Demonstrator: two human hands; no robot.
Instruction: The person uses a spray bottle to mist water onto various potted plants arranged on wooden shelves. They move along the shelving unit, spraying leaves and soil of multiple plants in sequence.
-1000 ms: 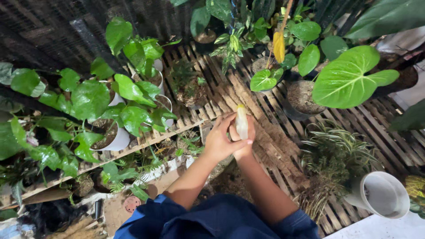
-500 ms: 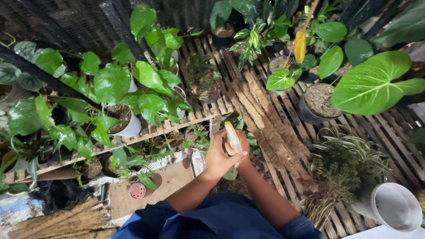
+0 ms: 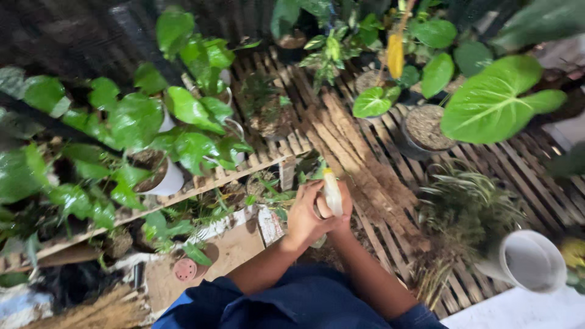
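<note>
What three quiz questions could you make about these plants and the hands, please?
1. True or false: both hands, left hand and right hand, are wrapped around the pale bottle.
2. Which thing on the slatted wooden deck lies tipped on its side near the right edge? A) white pot B) red bucket C) blue can
3. Fill in: the big heart-shaped leaf at upper right is ____ in colour.

Key: 1 true; 2 A; 3 green.
</note>
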